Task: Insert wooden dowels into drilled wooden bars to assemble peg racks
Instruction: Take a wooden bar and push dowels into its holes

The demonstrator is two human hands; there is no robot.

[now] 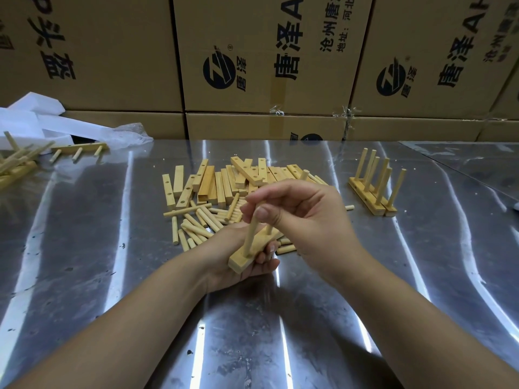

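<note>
Pale wooden bar (257,248) held above the worktop (112,262) while a dowel (250,234) is gripped in it.

The bar, a short square-edged strip of light wood, is cradled from beneath in the curled fingers of the left hand (224,245), just in front of the loose dowels (196,226) and the pile of drilled bars (224,181). Its long axis runs from near left to far right, with the drilled face turned upward. The dowel is seated near the bar's near end and stands almost upright, its top pinched between thumb and forefinger of the right hand (303,217). A second dowel (269,229) is seated farther along, its top hidden under that hand. Finished racks (370,192) stand well apart on the right.
</note>
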